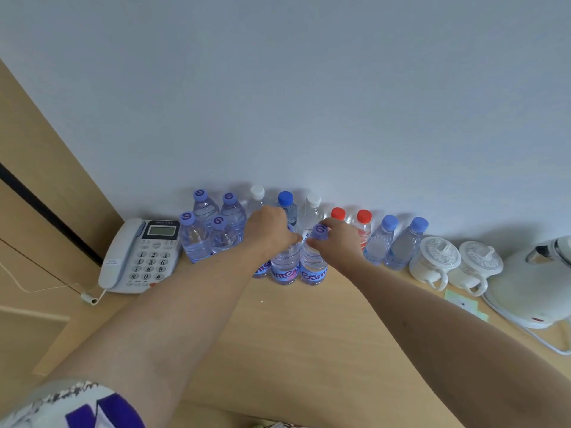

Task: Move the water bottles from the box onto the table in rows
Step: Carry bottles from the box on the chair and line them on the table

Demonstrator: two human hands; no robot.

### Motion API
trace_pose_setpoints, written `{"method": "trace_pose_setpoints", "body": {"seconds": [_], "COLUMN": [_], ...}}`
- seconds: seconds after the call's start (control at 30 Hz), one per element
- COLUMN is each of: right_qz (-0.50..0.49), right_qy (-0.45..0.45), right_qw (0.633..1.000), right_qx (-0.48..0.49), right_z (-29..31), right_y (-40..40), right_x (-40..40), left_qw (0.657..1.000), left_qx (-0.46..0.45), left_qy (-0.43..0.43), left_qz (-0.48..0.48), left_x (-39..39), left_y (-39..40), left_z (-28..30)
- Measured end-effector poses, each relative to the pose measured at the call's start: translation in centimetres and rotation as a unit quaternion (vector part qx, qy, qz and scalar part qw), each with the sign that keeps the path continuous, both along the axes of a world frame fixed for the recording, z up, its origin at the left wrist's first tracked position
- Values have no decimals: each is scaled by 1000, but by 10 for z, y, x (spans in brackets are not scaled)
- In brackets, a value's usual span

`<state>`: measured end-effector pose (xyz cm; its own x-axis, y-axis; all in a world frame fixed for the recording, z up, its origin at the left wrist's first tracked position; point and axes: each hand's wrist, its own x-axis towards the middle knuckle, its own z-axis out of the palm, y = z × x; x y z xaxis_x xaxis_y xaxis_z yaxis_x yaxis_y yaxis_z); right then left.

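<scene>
Clear water bottles stand in rows on the wooden table against the white wall. My left hand grips the top of a purple-labelled bottle, hiding its cap. My right hand pinches the purple cap of the neighbouring bottle. Both bottles stand upright in the front row, touching each other. Purple-capped bottles stand at the left. Behind are white-capped, blue-capped and red-capped bottles. Two more blue-capped bottles stand at the right. The box is out of view.
A white desk phone lies left of the bottles, its cord trailing off the table edge. Two white lidded cups and a white electric kettle stand at the right. A green note lies near the kettle base.
</scene>
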<state>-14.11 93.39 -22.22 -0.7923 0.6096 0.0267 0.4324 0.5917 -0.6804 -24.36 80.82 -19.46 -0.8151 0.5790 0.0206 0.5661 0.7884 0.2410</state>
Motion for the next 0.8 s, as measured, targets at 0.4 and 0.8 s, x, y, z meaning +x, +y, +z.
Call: {"method": "trace_pose_setpoints", "body": {"seconds": [0.4, 0.8], "right_qz": [28, 44], "right_qy": [1, 3], "right_qw": [1000, 999], "right_qx": [4, -1], "right_z": [0, -3], "right_y": [11, 16], "right_x": [-6, -3], "left_qw": [995, 995], "left_qx": [-63, -78], "left_qy": [-61, -22], "left_qz": [-45, -65], "left_x": [-7, -2], "left_y": [9, 9], "left_z": [13, 21]}}
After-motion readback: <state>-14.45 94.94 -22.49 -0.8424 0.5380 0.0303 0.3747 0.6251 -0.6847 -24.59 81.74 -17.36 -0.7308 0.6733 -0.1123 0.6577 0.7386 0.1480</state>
